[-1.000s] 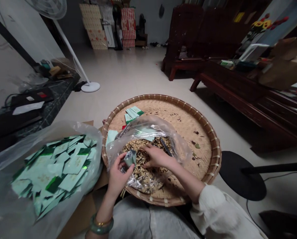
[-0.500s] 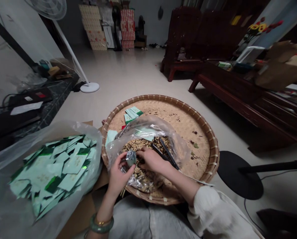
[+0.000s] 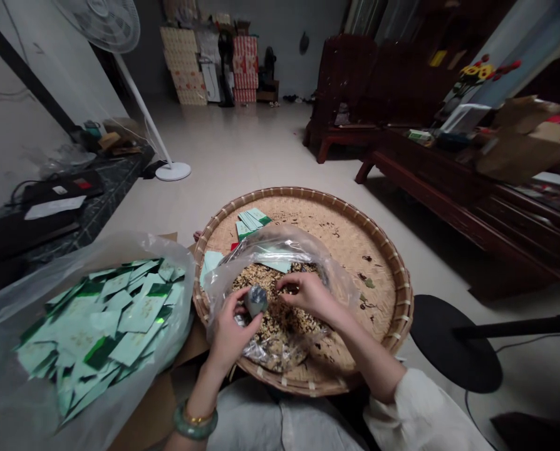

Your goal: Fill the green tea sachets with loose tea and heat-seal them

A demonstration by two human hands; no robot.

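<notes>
Foil packet [image 3: 256,302], pale-green and silvery, seemingly unsealed, sits in the left hand's grip [image 3: 250,307] above loose tan-and-dark mix [image 3: 256,275], plenty remaining; whether the right hand [image 3: 305,294] pinches any is unclear. Mint-green rectangular packets [image 3: 141,311] already heap the translucent plastic bag [image 3: 7,341].

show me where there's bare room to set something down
Floor between tray and white fan looks bare. The tray's right part, between bag and rim, has room among scattered bits. Crowded: around left hand, right hand and green packets.
</notes>
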